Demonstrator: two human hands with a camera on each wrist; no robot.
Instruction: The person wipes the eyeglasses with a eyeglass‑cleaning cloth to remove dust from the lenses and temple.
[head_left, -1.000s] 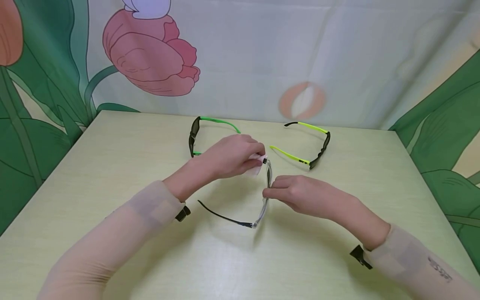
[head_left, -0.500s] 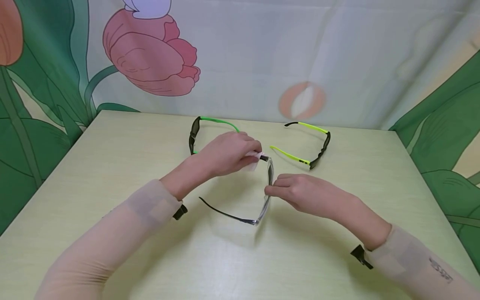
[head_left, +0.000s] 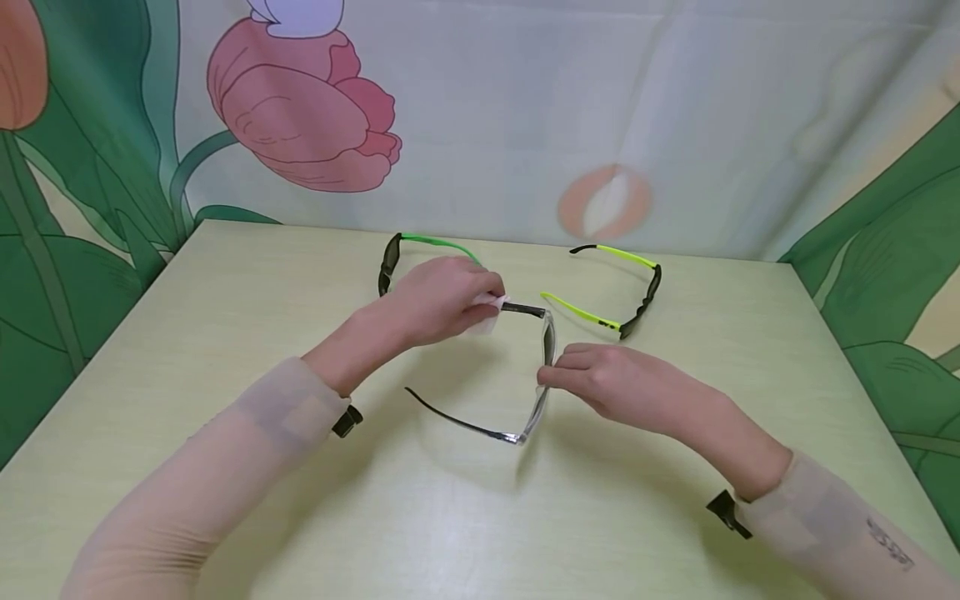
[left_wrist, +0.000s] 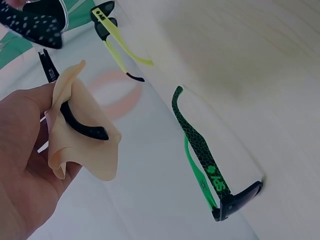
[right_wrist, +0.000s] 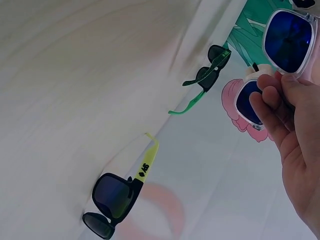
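Both hands hold a pair of sunglasses [head_left: 550,337] with a clear frame, black temples and, in the right wrist view, dark blue lenses [right_wrist: 289,41]. My left hand [head_left: 446,302] pinches a thin pale cloth [left_wrist: 100,155] folded round the far temple. In the left wrist view the black temple tip [left_wrist: 87,129] lies against that cloth. My right hand [head_left: 611,383] grips the frame near the bridge between thumb and fingers. The near temple [head_left: 457,422] sticks out to the left, unfolded. A shadow of the glasses falls on the table below them.
Green-templed sunglasses [head_left: 389,260] stand at the back left, partly hidden by the left hand. Yellow-templed sunglasses [head_left: 649,298] rest at the back right, temples unfolded. Behind the pale table [head_left: 285,275] hangs a flower-printed curtain [head_left: 480,108].
My left hand has slid left with the cloth along the far temple, baring more of its black length near the hinge. The glasses and right hand have shifted slightly right and away.
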